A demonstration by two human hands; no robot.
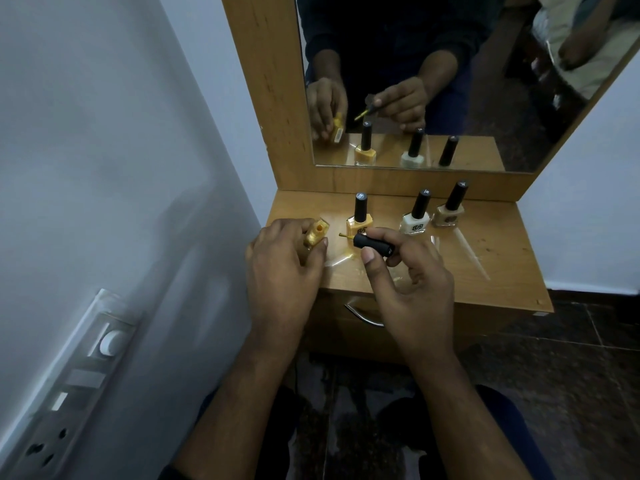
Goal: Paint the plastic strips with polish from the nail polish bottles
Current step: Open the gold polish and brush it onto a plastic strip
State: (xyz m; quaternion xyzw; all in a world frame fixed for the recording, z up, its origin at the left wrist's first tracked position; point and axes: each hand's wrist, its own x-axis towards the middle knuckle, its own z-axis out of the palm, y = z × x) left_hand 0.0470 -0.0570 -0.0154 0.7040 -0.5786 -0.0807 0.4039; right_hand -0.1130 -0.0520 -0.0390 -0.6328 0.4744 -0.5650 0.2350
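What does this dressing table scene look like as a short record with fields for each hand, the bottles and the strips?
left hand: grips open gold polish bottle, tilted
right hand: pinches black brush cap, brush points left toward the open bottle
capped bottles: yellow bottle, white bottle, beige bottle, all upright
plastic strips: clear, flat on wooden table
behind: mirror
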